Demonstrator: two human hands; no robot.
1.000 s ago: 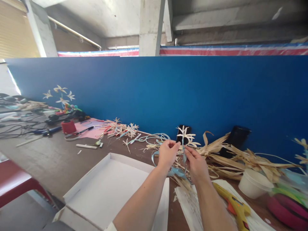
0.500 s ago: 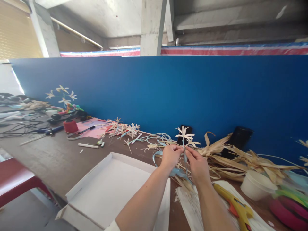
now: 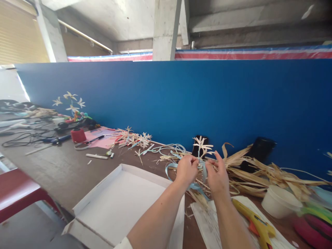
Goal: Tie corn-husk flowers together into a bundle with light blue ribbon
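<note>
A: What was found nearest?

B: An open white box point(image 3: 121, 200) was set on the tabletop point(image 3: 62, 169), partly covered by the left forearm. On the other side, a yellow glue gun point(image 3: 255, 221) was laid on white paper point(image 3: 277, 238), with a white cup point(image 3: 281, 203) placed just beyond it.

A: And how were the hands placed?

B: Both were raised close together over the tabletop. By the left hand point(image 3: 187, 170), with thumb and fingers drawn narrow, the stem of a pale flower point(image 3: 201, 144) was pinched; the petals were held upright above the fingertips. By the right hand point(image 3: 218, 174), light-blue ribbon point(image 3: 204, 170) was nipped beside that stem, some fingers being lifted away.

A: What was spread farther back?

B: Dried husks point(image 3: 272, 178) were heaped to the right, with black objects partly buried among them. Farther along to the left, finished-looking blossoms point(image 3: 142, 139) were piled near a pink sheet point(image 3: 102, 138), and a red spool point(image 3: 78, 135) was stood by its edge.

A: And at the rear?

B: The tabletop was backed by a blue panel point(image 3: 166, 97), above which a concrete column point(image 3: 165, 34) and striped sheeting point(image 3: 249, 54) were seen
</note>
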